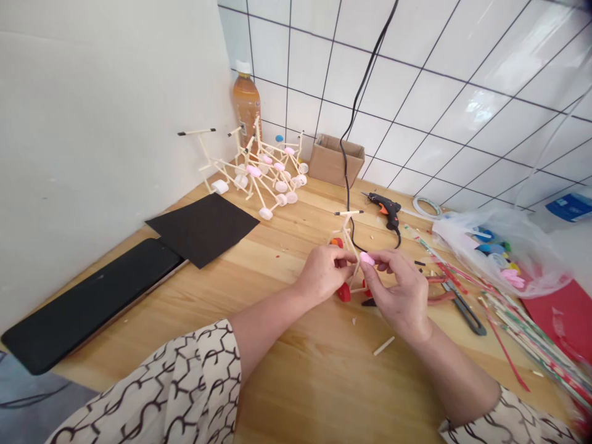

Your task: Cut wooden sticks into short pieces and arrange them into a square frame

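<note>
A small stick-built bicycle model (346,237) with red wheels stands on the wooden table (287,345) in front of me. My left hand (324,271) is closed around its frame from the left. My right hand (398,287) pinches a small pink piece (367,258) at the fingertips and holds it against the model's frame. The lower part of the model is partly hidden behind both hands.
Several finished stick bicycles (259,169) stand at the back left beside an orange drink bottle (246,105). A cardboard box (335,159), a glue gun (386,208) with its cable, black sheets (203,227), a plastic bag (499,253), pliers (457,302) and coloured sticks (531,333) lie around.
</note>
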Tool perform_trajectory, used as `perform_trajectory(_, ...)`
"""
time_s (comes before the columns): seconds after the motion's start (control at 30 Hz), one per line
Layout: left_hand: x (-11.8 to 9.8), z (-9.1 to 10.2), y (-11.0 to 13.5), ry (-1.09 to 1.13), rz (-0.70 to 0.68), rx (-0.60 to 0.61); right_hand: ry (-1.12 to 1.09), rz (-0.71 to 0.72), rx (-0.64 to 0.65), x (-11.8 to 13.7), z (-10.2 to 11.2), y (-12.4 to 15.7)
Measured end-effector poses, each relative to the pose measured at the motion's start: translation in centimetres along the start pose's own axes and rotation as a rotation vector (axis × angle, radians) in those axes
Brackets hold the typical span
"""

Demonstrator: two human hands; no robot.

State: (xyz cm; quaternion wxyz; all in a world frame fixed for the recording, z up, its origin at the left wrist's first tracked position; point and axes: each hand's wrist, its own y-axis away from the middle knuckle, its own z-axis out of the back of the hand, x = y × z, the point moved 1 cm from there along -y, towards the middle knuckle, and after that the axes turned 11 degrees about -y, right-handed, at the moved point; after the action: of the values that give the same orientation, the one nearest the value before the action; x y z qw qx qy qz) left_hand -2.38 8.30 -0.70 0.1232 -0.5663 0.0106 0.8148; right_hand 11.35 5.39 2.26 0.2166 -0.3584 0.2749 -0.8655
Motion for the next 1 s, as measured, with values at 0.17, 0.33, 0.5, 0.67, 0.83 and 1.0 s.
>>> perform_trajectory(0.17, 0.30, -0.33, -0.07, 0.033, -0.038, -0.011, -0.011, -0.019, -0.012, 0.10, 0.09, 0.08)
perform_trajectory(0.33, 0.25, -0.36, -0.16, 0.031, -0.046, -0.014, -0.130, -0.148, -0.054, 0.17, 0.44, -0.06)
perform_trajectory(0.5, 0.37, -0.45, -0.25, 0.023, -0.060, -0.017, -0.329, -0.343, -0.107, -0.29, 0.67, 0.14)
perform_trajectory(0.67, 0.63, -0.60, -0.27, 0.009, -0.099, -0.042, -0.164, -0.170, -0.064, -0.05, 0.57, 0.21)
perform_trajectory(0.83, 0.59, -0.53, -0.26, -0.004, -0.128, -0.043, -0.059, -0.041, -0.025, 0.14, 0.27, 0.12)
perform_trajectory(1.0, 0.58, -0.50, -0.30, -0.012, -0.133, -0.044, -0.025, 0.013, -0.022, -0.11, 0.13, 0.16)
